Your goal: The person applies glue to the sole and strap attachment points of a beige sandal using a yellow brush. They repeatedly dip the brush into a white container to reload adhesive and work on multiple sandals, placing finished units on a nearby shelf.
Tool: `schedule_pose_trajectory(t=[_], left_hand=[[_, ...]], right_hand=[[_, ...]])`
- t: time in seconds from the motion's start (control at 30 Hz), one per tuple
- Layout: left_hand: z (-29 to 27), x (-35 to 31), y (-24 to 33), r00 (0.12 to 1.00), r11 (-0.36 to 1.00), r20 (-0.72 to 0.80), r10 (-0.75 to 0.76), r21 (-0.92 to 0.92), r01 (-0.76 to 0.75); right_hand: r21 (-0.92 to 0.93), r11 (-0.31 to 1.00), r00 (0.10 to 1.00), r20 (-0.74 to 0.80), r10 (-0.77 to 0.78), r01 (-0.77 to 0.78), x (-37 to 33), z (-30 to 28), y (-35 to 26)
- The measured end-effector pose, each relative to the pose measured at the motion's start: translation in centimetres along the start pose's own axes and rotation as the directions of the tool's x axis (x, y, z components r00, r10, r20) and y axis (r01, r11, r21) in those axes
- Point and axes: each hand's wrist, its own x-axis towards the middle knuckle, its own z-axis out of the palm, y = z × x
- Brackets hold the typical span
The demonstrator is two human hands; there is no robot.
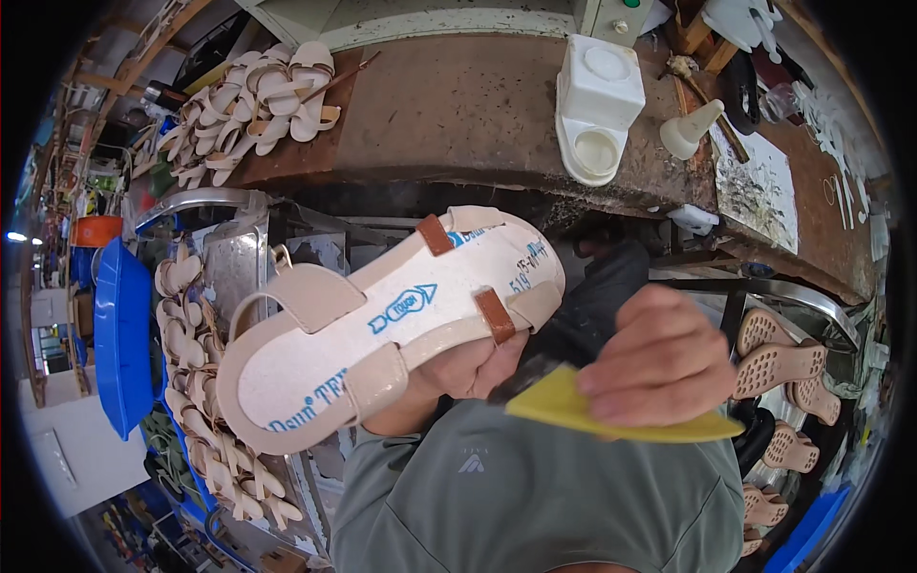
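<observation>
My left hand [470,371] grips a beige sandal [334,325] from beneath, at its lower edge. The flat white face of the sandal, printed in blue, is turned up, with beige strap ends and two brown tabs lying across its edges. Some of the left fingers are hidden behind it. To the right, my right hand [654,358] is closed around a flat yellow tool [564,406] with a dark, blurred tip; its exact kind is unclear. The tip points at the sandal's near right edge, with a small gap between them.
A brown workbench [449,105] spans the far side, bearing a white plastic container [602,86], a white funnel-shaped piece [690,129] and piled beige sandals [272,95]. More sandals [205,401] line the left, beside a blue tub [122,334]. Beige soles [778,368] are racked at right.
</observation>
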Motion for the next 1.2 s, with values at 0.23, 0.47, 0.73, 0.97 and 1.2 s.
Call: schedule_pose_trajectory(t=[0.23, 0.47, 0.73, 0.97, 1.2], left_hand=[[1.6, 0.9, 0.9, 0.996, 0.998, -0.071, -0.062, 0.021, 0.064], [2.3, 1.7, 0.9, 0.993, 0.995, -0.087, -0.082, 0.057, 0.087], [3.9, 2.7, -1.2, 0.970, 0.974, -0.097, -0.225, -0.056, 0.220], [7.9, 1.8, -11.2, 0.636, 0.501, -0.049, -0.770, -0.663, 0.556], [11.5, -2.2, -17.5, 0.529, 0.238, 0.124, -0.840, -0.791, 0.563]], right_hand=[[0.133, 0.987, 0.990, -0.123, -0.072, 0.088, -0.5, -1.1, 1.1], [0.262, 0.964, 0.973, -0.205, 0.103, -0.046, -1.4, -2.1, 2.3], [0.439, 0.883, 0.712, -0.565, 0.417, -0.168, -2.1, -2.2, 2.6], [0.255, 0.457, 0.192, -0.660, 0.726, -0.852, -10.6, -4.9, 10.8], [-0.083, 0.396, 0.374, -0.547, 0.749, -0.914, -12.2, -3.6, 12.9]])
